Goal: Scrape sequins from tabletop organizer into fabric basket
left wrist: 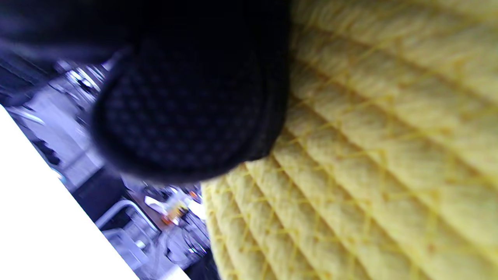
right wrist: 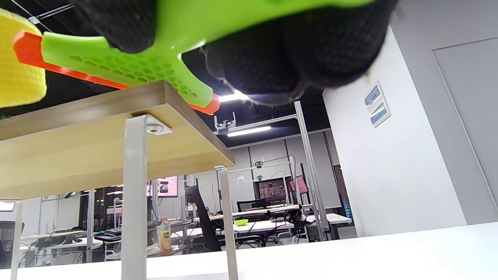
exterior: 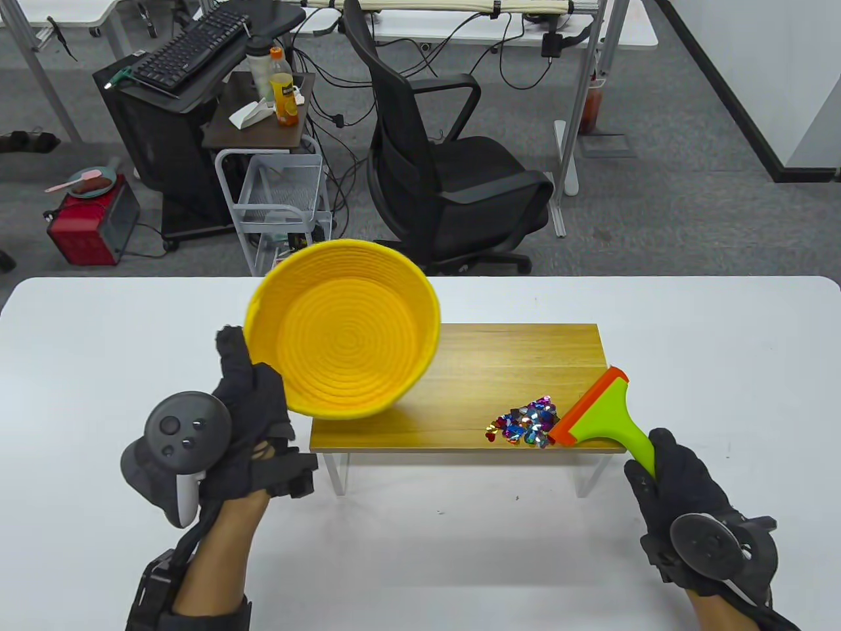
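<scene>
My left hand [exterior: 246, 401] grips the rim of a yellow woven fabric basket [exterior: 345, 328] and holds it tilted, its opening toward me, over the left end of the wooden tabletop organizer [exterior: 512, 348]. The left wrist view shows the basket's weave [left wrist: 369, 155] close up beside a gloved finger [left wrist: 186, 105]. A pile of coloured sequins [exterior: 525, 422] lies near the organizer's front right edge. My right hand [exterior: 683, 486] grips the handle of a green scraper [exterior: 604, 414] with an orange blade, whose edge rests just right of the sequins. The scraper also shows in the right wrist view [right wrist: 128, 62].
The organizer stands on white legs [right wrist: 134, 194] on a white table [exterior: 420, 526]. Beyond the table's far edge are a black office chair [exterior: 447, 151] and a wire cart [exterior: 276, 197].
</scene>
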{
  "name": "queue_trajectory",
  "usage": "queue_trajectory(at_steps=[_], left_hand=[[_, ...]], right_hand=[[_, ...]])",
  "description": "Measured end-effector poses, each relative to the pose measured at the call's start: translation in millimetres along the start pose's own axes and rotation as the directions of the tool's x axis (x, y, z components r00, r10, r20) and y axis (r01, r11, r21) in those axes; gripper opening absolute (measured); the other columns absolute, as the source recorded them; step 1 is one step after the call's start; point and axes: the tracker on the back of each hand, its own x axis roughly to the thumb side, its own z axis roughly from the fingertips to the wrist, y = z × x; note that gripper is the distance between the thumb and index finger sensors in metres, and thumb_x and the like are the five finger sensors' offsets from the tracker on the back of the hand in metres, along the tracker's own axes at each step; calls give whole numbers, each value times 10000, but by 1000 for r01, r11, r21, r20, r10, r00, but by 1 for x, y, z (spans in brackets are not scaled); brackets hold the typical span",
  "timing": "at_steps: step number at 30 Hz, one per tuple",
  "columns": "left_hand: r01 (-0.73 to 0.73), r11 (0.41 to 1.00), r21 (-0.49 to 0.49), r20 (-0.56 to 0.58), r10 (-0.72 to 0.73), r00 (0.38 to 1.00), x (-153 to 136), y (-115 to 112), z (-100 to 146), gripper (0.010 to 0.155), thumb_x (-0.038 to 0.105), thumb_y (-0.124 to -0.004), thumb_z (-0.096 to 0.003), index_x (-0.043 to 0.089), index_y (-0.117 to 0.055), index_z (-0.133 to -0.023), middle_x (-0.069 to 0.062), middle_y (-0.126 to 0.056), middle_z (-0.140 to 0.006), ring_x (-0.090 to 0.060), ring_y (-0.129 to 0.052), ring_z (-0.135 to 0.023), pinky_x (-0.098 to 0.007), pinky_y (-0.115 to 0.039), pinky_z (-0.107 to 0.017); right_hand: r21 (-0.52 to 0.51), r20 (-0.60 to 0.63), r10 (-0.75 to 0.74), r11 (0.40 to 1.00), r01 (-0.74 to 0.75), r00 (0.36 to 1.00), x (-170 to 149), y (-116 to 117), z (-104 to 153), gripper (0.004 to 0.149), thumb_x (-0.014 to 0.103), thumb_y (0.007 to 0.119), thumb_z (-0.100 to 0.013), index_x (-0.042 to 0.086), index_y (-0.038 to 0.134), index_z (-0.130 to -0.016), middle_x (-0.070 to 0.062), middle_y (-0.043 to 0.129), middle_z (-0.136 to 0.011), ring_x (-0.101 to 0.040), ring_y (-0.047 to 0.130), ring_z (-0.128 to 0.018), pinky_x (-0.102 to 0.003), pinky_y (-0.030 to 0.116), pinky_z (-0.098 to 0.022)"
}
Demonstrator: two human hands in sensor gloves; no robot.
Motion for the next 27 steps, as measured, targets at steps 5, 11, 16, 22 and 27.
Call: queue_trajectory(at_steps=[5, 11, 16, 22, 27], left_hand=[[-96, 982, -164, 170, 124, 978, 18, -29, 24, 518, 347, -725, -504, 107, -620, -951, -192, -1045, -393, -250, -1075, -104, -376, -926, -21], [-193, 866, -462, 224, 325, 919, 20, -65, 41, 510, 337, -742, -502, 123, -636, -953, -212, -1041, -397, -269, -1070, -109, -390, -922, -25], [-211, 666, -716, 175, 463, 869, 7, -106, 59, 524, 337, -775, -500, 136, -636, -963, -225, -1038, -423, -292, -1070, -142, -408, -924, -56], [-177, 495, -851, 113, 501, 858, -18, -149, 84, 530, 338, -797, -498, 111, -648, -953, -232, -1039, -441, -307, -1074, -163, -421, -926, -84], [-105, 481, -870, 117, 410, 904, -34, -175, 96, 532, 343, -795, -497, 71, -657, -932, -227, -1039, -439, -306, -1075, -166, -420, -928, -88]], right_hand=[[4, -12, 5, 1000, -5, 1000, -2, 0, 0, 645, 498, 688, -593, 58, 562, -1048, -151, 817, -867, -283, 960, -565, -372, 863, -404], [-1, -21, 5, 1000, -5, 1000, -4, -2, 0, 646, 498, 688, -593, 58, 561, -1049, -149, 817, -867, -283, 959, -566, -372, 863, -404], [1, -19, 16, 1000, -16, 1000, -4, -1, 0, 645, 498, 689, -593, 59, 561, -1048, -149, 816, -868, -283, 959, -566, -373, 862, -404], [-6, -16, 23, 1000, -23, 1000, -4, -2, 1, 646, 499, 689, -593, 60, 561, -1048, -149, 817, -868, -282, 959, -567, -372, 863, -405], [-4, -15, 24, 1000, -24, 1000, -3, -1, 1, 646, 500, 689, -593, 60, 562, -1048, -149, 816, -868, -282, 959, -567, -372, 863, -405]])
